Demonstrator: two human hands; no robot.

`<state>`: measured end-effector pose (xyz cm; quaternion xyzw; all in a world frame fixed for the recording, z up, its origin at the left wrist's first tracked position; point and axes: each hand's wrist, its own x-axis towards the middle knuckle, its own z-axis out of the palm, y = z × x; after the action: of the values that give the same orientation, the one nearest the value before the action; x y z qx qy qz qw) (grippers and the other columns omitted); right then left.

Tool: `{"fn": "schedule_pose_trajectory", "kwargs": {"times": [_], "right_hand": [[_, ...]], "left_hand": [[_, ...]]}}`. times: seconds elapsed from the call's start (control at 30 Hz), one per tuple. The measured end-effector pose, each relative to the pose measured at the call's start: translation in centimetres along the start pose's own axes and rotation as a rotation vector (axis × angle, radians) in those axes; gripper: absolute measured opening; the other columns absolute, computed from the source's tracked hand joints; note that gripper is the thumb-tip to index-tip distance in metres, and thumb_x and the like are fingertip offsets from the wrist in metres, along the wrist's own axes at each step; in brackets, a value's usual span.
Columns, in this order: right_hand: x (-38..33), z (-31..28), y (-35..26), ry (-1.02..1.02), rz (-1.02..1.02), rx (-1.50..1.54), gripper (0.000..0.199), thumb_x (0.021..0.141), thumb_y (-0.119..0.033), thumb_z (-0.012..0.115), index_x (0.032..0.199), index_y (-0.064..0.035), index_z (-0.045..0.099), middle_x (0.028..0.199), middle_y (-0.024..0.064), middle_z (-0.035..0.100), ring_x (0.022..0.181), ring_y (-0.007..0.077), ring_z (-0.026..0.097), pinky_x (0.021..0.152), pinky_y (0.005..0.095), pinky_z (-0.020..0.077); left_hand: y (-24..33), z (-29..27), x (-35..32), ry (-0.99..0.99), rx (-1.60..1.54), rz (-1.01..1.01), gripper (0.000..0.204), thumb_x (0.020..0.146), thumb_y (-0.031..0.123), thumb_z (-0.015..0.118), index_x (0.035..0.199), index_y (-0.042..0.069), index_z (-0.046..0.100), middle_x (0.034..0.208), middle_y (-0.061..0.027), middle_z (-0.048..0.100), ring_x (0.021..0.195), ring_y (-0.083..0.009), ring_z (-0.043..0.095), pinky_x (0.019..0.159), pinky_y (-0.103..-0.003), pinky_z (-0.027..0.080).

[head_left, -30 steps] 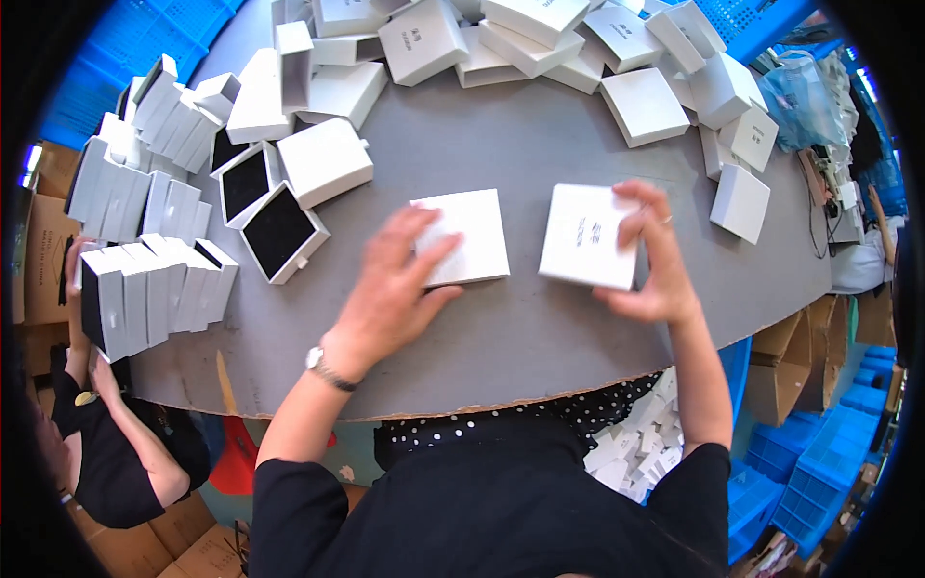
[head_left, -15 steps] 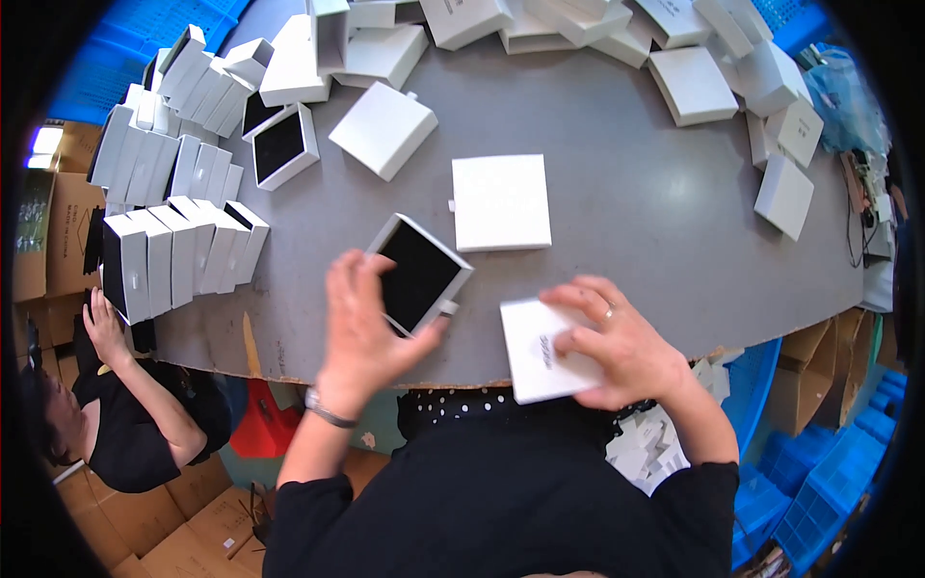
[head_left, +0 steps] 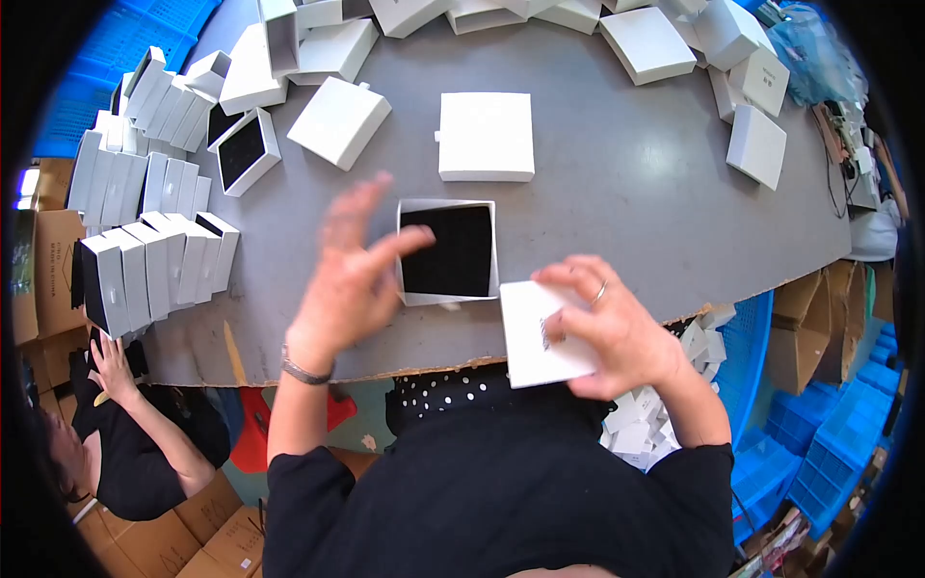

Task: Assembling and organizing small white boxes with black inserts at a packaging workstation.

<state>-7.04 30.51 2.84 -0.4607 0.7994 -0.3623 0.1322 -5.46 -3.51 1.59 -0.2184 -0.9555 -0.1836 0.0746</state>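
A white box tray (head_left: 497, 250) with a black lining lies on the table in front of me, squared to my view. My left hand (head_left: 352, 270) is at its left side, fingers spread and slightly blurred, the thumb reaching over the black lining. No object is in that hand. My right hand (head_left: 617, 332) grips a flat white square box cover (head_left: 532, 337) with small dark print, just right of the tray at the table's front edge. Whether the cover is hollow cannot be seen. Beyond the tray lies a closed white box (head_left: 487, 135) with a small tab.
Rows of white boxes (head_left: 159, 270) stand at the left, near a co-worker's hand (head_left: 114, 371). More white boxes (head_left: 647, 46) ring the table's far side. Another black-lined tray (head_left: 248, 152) sits at upper left. Blue crates (head_left: 838, 462) stand on the lower right floor.
The black-lined tray has turned from a slant to square and sits nearer the cover. My left hand has let go of it and spread its fingers. My right hand keeps its hold.
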Motion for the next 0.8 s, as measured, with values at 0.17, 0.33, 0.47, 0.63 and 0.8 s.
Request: {"fn": "schedule_pose_trajectory", "kwargs": {"times": [0.17,0.33,0.47,0.63,0.8], "right_hand": [[-0.6,-0.5,0.5,0.127,0.106,-0.054,0.048,0.053,-0.018,0.076,0.098,-0.0108,0.061,0.139,0.0220,0.051,0.128,0.0457,0.046,0.107,0.0556,0.0409],[3.5,-0.4,2.3,0.167,0.034,-0.134,0.045,0.055,-0.018,0.072,0.096,-0.0087,0.057,0.139,0.0231,0.048,0.129,0.0460,0.044,0.108,0.0523,0.0407],[1.5,-1.8,3.0,0.165,0.085,-0.131,0.046,0.055,-0.018,0.074,0.098,-0.0105,0.059,0.141,0.0215,0.048,0.130,0.0460,0.045,0.110,0.0532,0.0386],[1.9,-1.0,2.9,0.194,0.074,-0.114,0.048,0.055,-0.017,0.076,0.100,-0.0110,0.059,0.141,0.0199,0.049,0.131,0.0456,0.043,0.111,0.0534,0.0372],[2.8,-0.2,2.5,0.258,0.117,-0.152,0.052,0.055,-0.013,0.080,0.102,-0.0121,0.059,0.141,0.0183,0.049,0.130,0.0451,0.042,0.110,0.0536,0.0385]], "left_hand": [[0.9,-2.3,-0.3,-0.008,-0.351,-0.185,0.051,0.070,0.019,0.078,0.119,0.010,0.069,0.155,-0.0242,0.041,0.142,-0.0434,0.039,0.116,-0.051,0.032],[4.7,2.9,0.4,0.096,-0.141,-0.266,0.075,0.063,0.047,0.092,0.118,0.007,0.059,0.149,-0.0294,0.040,0.137,-0.0459,0.042,0.114,-0.051,0.032],[2.2,0.3,1.3,-0.114,-0.309,-0.064,0.062,0.061,0.030,0.086,0.115,0.009,0.063,0.155,-0.0231,0.039,0.137,-0.0461,0.043,0.114,-0.052,0.032],[3.0,1.8,1.0,-0.036,-0.423,-0.120,0.052,0.067,0.021,0.084,0.115,0.015,0.065,0.152,-0.0207,0.041,0.139,-0.0450,0.038,0.115,-0.053,0.031],[3.5,3.3,1.1,-0.044,-0.384,-0.040,0.055,0.065,0.018,0.087,0.113,0.016,0.061,0.144,-0.0184,0.043,0.136,-0.0428,0.038,0.113,-0.053,0.033]]}}
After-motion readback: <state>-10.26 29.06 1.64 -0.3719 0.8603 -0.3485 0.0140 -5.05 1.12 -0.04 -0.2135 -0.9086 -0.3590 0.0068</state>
